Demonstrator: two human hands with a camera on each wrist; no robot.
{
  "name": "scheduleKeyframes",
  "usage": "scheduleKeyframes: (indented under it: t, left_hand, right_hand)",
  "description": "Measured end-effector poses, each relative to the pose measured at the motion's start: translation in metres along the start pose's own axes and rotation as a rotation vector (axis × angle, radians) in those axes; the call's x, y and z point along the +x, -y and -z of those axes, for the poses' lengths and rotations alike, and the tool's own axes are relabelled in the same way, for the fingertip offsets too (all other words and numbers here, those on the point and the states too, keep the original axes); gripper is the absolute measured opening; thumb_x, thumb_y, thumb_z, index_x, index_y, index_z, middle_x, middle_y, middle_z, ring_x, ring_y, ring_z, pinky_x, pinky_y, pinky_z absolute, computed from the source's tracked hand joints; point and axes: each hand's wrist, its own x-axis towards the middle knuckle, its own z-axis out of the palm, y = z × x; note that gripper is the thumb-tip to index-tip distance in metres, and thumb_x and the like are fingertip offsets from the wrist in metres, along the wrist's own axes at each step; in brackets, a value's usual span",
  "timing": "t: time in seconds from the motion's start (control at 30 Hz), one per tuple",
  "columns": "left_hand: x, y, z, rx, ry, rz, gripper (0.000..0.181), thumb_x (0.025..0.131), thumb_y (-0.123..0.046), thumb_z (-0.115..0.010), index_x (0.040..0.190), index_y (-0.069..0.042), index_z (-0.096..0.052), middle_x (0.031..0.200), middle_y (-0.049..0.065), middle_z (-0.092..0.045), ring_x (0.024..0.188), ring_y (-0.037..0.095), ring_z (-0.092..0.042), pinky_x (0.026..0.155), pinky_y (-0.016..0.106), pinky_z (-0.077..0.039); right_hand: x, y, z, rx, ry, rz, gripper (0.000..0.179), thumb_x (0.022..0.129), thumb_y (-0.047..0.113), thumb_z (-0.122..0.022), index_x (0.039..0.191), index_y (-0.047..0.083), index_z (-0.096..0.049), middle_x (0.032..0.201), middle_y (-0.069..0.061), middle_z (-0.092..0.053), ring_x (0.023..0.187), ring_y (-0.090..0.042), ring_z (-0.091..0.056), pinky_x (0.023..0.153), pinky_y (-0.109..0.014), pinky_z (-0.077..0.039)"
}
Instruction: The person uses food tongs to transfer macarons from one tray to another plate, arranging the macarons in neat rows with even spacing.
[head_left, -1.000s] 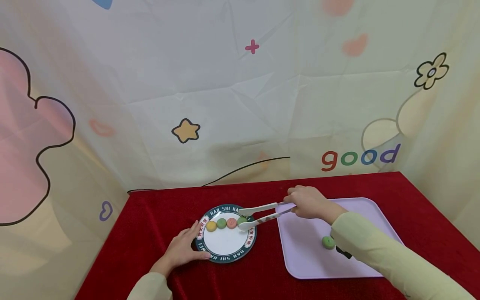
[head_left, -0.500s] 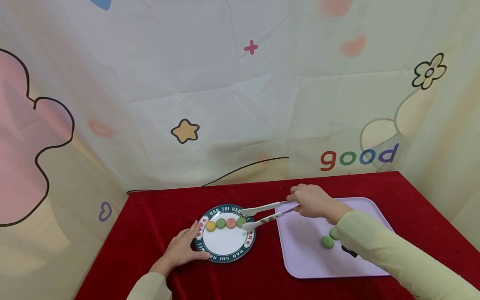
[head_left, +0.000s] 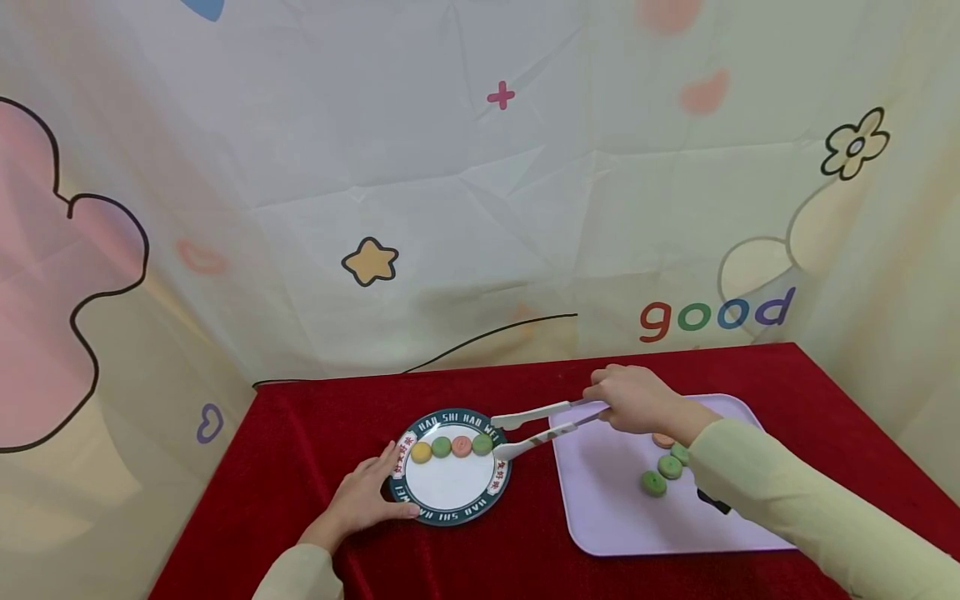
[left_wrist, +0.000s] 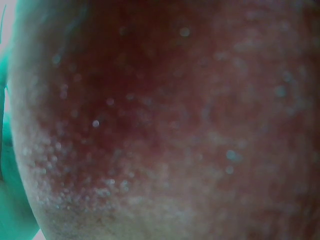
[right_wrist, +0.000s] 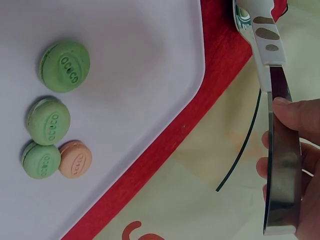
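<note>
In the head view a round white plate (head_left: 448,486) with a dark green lettered rim bears a row of macarons: a yellow one (head_left: 422,452), a green one (head_left: 442,447), a pink one (head_left: 462,447) and another green one (head_left: 482,444). My left hand (head_left: 362,500) rests at the plate's left rim, thumb and fingers spread along it. My right hand (head_left: 637,400) grips metal tongs (right_wrist: 284,165) with white tips. Those tips stand apart over the plate's right rim, beside the right-hand green macaron, with nothing between them. Blur fills the left wrist view.
A lilac tray (head_left: 615,525) lies to the right under my right forearm. On it are several green macarons (right_wrist: 65,66) and an orange-pink macaron (right_wrist: 75,159). Red cloth (head_left: 525,517) covers the table; a printed curtain (head_left: 480,208) hangs behind.
My right hand has drawn the tongs slightly right, so their tips have come away from the right-hand green macaron. More macarons on the tray now show past the forearm. My left hand stays put.
</note>
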Motion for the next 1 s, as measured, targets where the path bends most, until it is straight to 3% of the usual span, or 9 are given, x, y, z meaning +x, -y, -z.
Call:
scheduleKeyframes:
  t: [1.0]
  left_hand:
    - [0.001,0.001,-0.001,-0.003,-0.004,0.009,0.108,0.054,-0.065,-0.068,0.141,-0.017,-0.024,0.144,0.006,-0.029,0.125,0.030,-0.029,0.093,0.055,-0.036]
  right_hand:
    - [-0.028,-0.015,0.005,0.026,0.011,-0.034,0.028,0.067,0.014,-0.074,0.095,0.010,-0.069,0.078,0.001,-0.058,0.070,-0.012,-0.049,0.058,-0.023,-0.044]
